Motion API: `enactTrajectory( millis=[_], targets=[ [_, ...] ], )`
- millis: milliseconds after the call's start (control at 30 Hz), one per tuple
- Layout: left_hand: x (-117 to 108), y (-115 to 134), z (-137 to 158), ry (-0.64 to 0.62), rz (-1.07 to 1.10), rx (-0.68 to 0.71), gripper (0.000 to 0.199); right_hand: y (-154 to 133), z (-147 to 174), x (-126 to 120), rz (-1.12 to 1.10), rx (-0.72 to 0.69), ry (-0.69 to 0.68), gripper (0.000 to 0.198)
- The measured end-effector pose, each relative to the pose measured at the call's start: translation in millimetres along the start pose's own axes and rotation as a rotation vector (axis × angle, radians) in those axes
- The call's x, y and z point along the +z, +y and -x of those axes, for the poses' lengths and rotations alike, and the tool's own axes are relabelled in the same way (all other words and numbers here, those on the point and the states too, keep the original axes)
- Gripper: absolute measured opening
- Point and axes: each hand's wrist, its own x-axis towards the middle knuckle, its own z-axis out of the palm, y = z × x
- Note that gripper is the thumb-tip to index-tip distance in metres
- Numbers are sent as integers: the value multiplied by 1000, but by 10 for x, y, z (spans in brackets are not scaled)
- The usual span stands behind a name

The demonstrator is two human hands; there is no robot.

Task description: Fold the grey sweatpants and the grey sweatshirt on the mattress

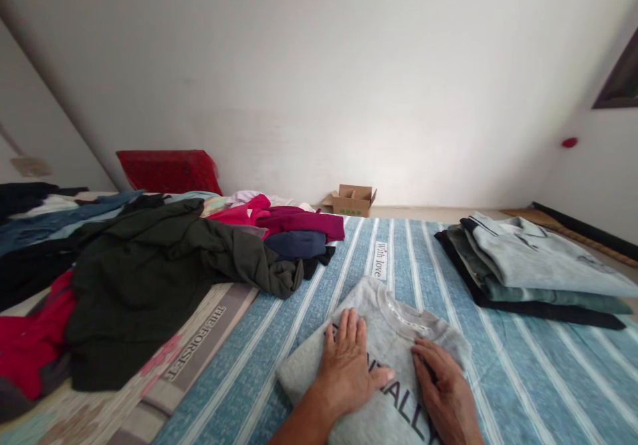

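A grey sweatshirt (pixel 371 309) with dark lettering lies folded on the blue striped bedsheet (pixel 304 329), its collar pointing away from me. My left hand (pixel 346 368) rests flat on the left part of its front, fingers stretched out and thumb spread across the print. On the right part, my right hand (pixel 441 388) touches the cloth with its fingers slightly bent; whether it pinches any fabric cannot be made out. The lower edge of the sweatshirt runs out of view.
To the right stands a stack of folded clothes (pixel 533 256), a light grey shirt on top. Loose clothes, among them a dark green garment (pixel 144 285), are heaped at left. Behind are an open cardboard box (pixel 350 202) and a red case-like object (pixel 169 171) against the wall.
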Motion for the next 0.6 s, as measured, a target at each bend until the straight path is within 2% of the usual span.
enactTrajectory(
  millis=[300,600],
  targets=[
    [-23,-5,-6,1,39,19,94,-27,-12,5,-21,30,-8,28],
    [-51,-1,-64,-17,28,11,105,-28,-23,-5,-43,35,6,28]
  ],
)
